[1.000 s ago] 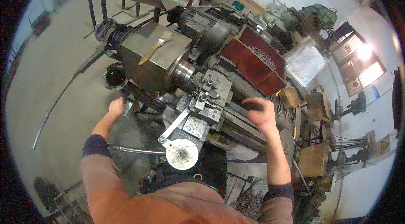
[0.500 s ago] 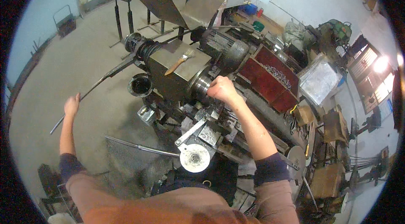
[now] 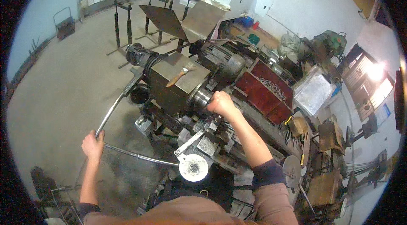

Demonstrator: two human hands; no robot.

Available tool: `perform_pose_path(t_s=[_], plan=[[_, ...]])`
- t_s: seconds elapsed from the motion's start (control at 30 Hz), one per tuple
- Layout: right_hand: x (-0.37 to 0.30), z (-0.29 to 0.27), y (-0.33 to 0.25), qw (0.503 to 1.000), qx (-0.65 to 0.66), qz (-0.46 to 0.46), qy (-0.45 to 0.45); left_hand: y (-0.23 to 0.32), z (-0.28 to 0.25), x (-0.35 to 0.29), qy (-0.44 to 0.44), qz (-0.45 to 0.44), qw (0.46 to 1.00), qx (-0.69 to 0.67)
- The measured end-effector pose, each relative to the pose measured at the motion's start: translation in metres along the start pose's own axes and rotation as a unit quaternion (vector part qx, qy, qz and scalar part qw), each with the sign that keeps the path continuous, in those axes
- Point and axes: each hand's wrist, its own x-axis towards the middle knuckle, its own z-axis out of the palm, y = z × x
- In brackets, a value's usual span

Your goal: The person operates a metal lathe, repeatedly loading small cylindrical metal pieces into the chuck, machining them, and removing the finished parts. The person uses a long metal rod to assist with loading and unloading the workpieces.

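My left hand is wrapped round a long metal lever, low at the left. The lever runs up to the far end of a lathe headstock. My right hand is closed at the mouth of the shiny round spindle nose; whatever its fingers hold is hidden. On top of the headstock lies a paintbrush with a wooden handle. Nearer to me are a pale round disc and a chromed bar, whose outer end comes close to my left hand.
A red-brown tray with small metal pieces stands behind the spindle, beside a motor. Farther right are a silvery sheet-covered box and hand tools. Metal stands and bent sheet plates are at the back.
My left hand has swung the lever toward me and to the right, close to the chromed bar. My right hand stays at the spindle nose. The whole view has shifted slightly.
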Motion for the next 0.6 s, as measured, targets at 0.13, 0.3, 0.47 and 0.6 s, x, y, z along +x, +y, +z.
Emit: perform_pose_path(t_s=[0.13, 0.3, 0.47, 0.6], plan=[[-0.034, -0.030, 0.007, 0.987, 0.087, -0.088, 0.104, 0.002, -0.007, 0.017, -0.040, 0.093, 0.994, -0.039], [-0.105, -0.052, -0.031, 0.903, 0.231, -0.303, 0.198, 0.143, -0.039, 0.009, -0.183, 0.235, 0.831, -0.469], [-0.126, -0.030, -0.046, 0.895, 0.207, -0.295, 0.261, 0.258, -0.008, -0.050, -0.538, 0.176, 0.465, -0.681], [-0.140, -0.024, -0.026, 0.911, 0.188, -0.241, 0.276, 0.282, 0.014, -0.071, -0.564, 0.130, 0.379, -0.722]])
